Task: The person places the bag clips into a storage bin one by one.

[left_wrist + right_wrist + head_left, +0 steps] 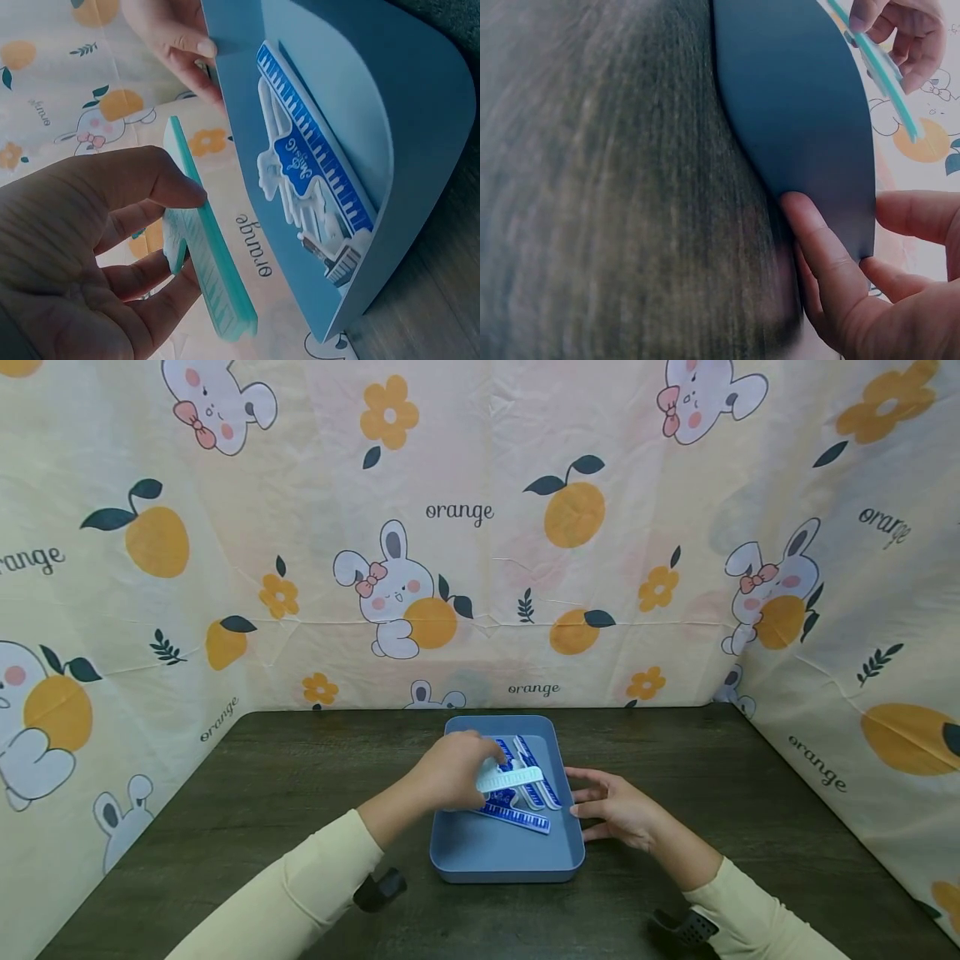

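Lifting step: left hand (450,772) pinches a teal ruler (510,778) above the tray (510,852); right hand (618,810), fingers relaxed, steadies the tray's side. Next move likely needs clearing its rim.

Tray (495,852) blue-grey; rulers (517,817) blue-white — held one (210,262) seemingly mint; table (750,810) dark woodgrain.
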A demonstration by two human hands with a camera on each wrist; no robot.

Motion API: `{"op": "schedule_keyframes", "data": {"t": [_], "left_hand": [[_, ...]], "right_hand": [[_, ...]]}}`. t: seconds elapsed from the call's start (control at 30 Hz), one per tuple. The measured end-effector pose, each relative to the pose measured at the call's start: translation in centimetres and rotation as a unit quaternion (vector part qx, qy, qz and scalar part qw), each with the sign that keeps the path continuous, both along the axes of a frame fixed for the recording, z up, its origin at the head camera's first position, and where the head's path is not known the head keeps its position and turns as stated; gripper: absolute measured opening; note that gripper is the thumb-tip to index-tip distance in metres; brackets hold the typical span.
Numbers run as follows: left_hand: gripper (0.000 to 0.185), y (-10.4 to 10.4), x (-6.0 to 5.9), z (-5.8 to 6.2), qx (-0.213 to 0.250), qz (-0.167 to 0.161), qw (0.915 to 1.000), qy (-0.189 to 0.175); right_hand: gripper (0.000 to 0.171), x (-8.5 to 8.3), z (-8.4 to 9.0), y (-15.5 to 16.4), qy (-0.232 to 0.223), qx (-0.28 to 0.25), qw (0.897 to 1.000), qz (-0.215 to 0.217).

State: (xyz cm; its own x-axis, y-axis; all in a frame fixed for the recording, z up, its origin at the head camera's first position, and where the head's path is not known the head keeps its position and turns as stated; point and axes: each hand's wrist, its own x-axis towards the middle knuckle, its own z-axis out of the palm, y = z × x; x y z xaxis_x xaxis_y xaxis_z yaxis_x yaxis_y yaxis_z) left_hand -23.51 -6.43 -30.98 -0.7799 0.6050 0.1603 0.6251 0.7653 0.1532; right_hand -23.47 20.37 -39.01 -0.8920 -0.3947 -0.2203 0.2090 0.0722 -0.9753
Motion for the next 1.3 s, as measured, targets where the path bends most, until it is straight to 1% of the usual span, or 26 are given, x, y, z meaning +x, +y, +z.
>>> {"op": "schedule_keyframes", "data": {"t": [0.17,0.33,0.5,0.6,0.67,0.73,0.83,0.93,1.0,1.13,1.3], "left_hand": [[0.043,0.4,0.1,-0.3,-0.008,-0.020,0.9998,0.002],[0.045,0.8,0.0,-0.6,-0.028,-0.024,0.9993,-0.001],[0.046,1.2,-0.5,-0.7,-0.042,-0.028,0.9987,-0.009],[0.047,1.3,-0.9,-0.7,-0.049,-0.037,0.9979,-0.018],[0.047,1.3,-1.3,-0.9,-0.058,-0.050,0.9967,-0.024],[0.047,1.4,-1.6,-1.0,-0.067,-0.063,0.9951,-0.036],[0.047,1.6,-2.0,-1.2,-0.077,-0.077,0.9918,-0.066],[0.048,1.9,-2.2,-1.4,-0.086,-0.083,0.9879,-0.099],[0.048,2.2,-2.3,-1.5,-0.093,-0.088,0.9852,-0.114],[0.047,2.7,-2.3,-1.9,-0.113,-0.099,0.9801,-0.130],[0.046,3.5,-1.9,-2.3,-0.165,-0.094,0.9716,-0.141]], "right_hand": [[0.074,0.0,0.0,0.0,-0.001,0.001,1.000,0.000],[0.074,0.1,0.1,0.0,-0.002,0.004,1.000,0.001],[0.074,0.1,0.2,0.0,-0.002,0.005,1.000,0.001],[0.074,0.1,0.2,-0.1,-0.002,0.006,1.000,0.000],[0.074,0.1,0.2,-0.1,-0.002,0.007,1.000,0.000],[0.074,0.1,0.2,-0.1,-0.002,0.008,1.000,0.000],[0.073,0.1,0.2,-0.1,-0.002,0.007,1.000,0.000],[0.074,0.1,0.2,0.0,-0.002,0.005,1.000,0.004],[0.074,0.1,0.3,0.0,-0.001,0.004,1.000,0.007],[0.074,0.1,0.2,0.0,0.000,0.000,1.000,0.012],[0.073,0.1,0.2,0.0,-0.001,0.003,1.000,0.005]]}}
